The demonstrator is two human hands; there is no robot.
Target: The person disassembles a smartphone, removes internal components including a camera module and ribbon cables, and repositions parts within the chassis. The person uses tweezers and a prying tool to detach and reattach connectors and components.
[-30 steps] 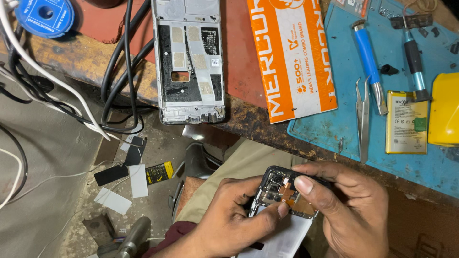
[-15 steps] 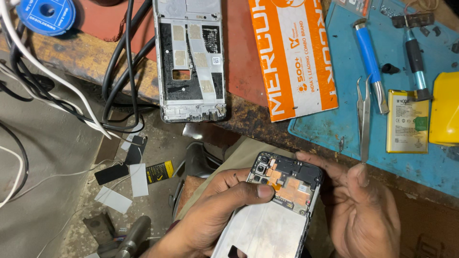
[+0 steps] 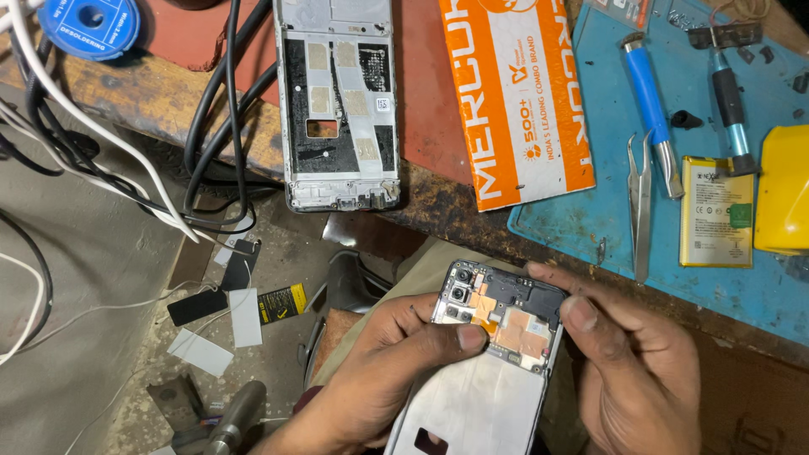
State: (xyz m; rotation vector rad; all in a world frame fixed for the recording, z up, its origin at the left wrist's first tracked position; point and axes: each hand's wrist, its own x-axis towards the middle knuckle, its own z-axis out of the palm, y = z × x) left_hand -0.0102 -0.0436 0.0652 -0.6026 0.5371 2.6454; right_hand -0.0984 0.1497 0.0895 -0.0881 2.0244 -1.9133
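— What sits in or on anything here?

— The blue mat (image 3: 590,227) carries the tools: metal tweezers (image 3: 640,202), a blue-handled screwdriver (image 3: 650,109), a second driver with a dark grip (image 3: 730,109), a flat battery (image 3: 716,211) and a yellow case (image 3: 784,202). An orange box (image 3: 514,101) lies partly over the mat's near-left corner. Above the fingers, on the bench, an empty phone frame (image 3: 339,101) lies face open, with nothing but tape strips inside.

— And the hands?

— Both grip the opened phone (image 3: 493,354), which is held low, in front of the bench edge. The left hand (image 3: 379,379) wraps it from the left, its thumb pressed flat on the copper-coloured patch of the board. The right hand (image 3: 632,371) closes round the right edge, one finger lying along the top corner, thumb tip touching the rim beside the board. Fingers curled narrow, clamped on the phone.

— Room to move?

— The bench edge runs just above the fingertips. The tweezers' tips are near the right hand's knuckles. Left of the left hand the floor holds loose strips (image 3: 227,312) and cables (image 3: 126,168), well apart from the phone.
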